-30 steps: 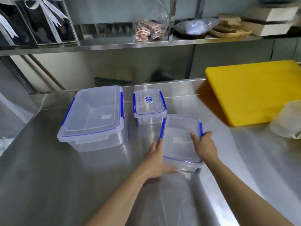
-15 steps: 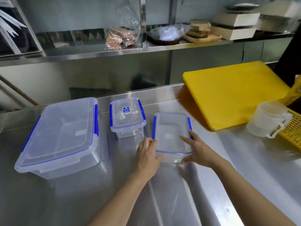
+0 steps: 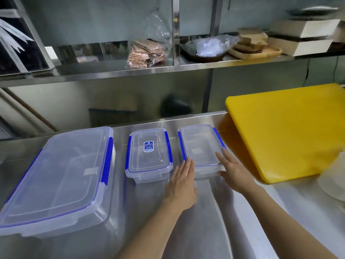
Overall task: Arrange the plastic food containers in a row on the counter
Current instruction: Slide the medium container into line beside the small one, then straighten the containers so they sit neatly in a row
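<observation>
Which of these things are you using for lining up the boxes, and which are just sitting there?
For the job:
large container
small labelled container
shallow container
left hand
right hand
steel counter

Just lying about:
yellow cutting board
bag of brown packets
wooden trays
white boxes

A yellow cutting board (image 3: 283, 131) lies at the right, its far edge by the back wall. At the right edge, just near of it, part of a pale translucent jug (image 3: 334, 180) shows, blurred. On the steel shelf (image 3: 168, 69) above: a dark box (image 3: 16, 49) with white ribbon at far left, a clear bag of brown wafers (image 3: 145, 53) in the middle, then a dark bowl (image 3: 203, 56) holding crumpled plastic, wooden boards (image 3: 253, 47) stacked, and two white boxes (image 3: 306, 38) stacked at right.
</observation>
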A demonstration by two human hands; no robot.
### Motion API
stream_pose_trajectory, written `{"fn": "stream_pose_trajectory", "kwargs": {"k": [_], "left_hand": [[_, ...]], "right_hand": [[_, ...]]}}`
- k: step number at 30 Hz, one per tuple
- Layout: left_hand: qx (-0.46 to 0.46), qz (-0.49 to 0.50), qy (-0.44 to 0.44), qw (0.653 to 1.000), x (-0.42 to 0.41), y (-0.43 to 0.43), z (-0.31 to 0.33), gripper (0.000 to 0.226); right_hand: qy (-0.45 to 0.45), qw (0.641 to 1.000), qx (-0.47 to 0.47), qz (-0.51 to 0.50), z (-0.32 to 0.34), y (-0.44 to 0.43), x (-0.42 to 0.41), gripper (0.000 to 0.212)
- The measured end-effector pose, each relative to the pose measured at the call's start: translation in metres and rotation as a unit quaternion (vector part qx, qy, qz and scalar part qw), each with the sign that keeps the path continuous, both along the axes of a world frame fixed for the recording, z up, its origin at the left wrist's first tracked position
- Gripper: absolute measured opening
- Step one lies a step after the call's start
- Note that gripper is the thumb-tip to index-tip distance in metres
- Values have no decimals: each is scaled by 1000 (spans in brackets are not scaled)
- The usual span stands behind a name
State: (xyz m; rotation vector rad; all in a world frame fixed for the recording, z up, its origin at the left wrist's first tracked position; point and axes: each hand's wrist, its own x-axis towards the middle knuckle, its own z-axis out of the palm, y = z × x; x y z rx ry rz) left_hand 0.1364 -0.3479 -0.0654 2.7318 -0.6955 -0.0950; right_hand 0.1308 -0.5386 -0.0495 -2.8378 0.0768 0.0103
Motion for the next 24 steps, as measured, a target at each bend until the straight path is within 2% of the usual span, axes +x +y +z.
{"fn": "stream_pose_trajectory", "kwargs": {"k": [4, 7, 11, 13, 15, 18, 21, 24], "left_hand": [[28, 5, 2, 1000, 16, -4, 0, 85], [38, -2, 1, 999, 20, -4, 12, 77], [-43, -5, -38, 998, 14, 10, 40, 64], [-92, 18, -74, 993, 11, 30, 58, 58], [-126, 63, -95, 985, 9, 62, 76, 51], [-141, 158, -121, 970, 9, 113, 96, 41], [-147, 255, -151, 944, 2, 173, 106, 36], [-130, 355, -161, 912, -9, 232, 106, 42]], "right_hand": [[-5, 999, -47, -7, -11, 2, 17, 75], [10, 997, -70, -34, -12, 10, 23, 80], [18, 995, -80, -62, 1, 25, 23, 82], [-16, 996, -61, -57, 16, 39, 21, 79], [-73, 996, -9, -52, 33, 64, 18, 70], [-127, 977, 158, -68, 54, 107, 12, 47], [-107, 953, 277, -53, 65, 161, 2, 32], [-57, 938, 341, -18, 63, 216, -6, 38]]}}
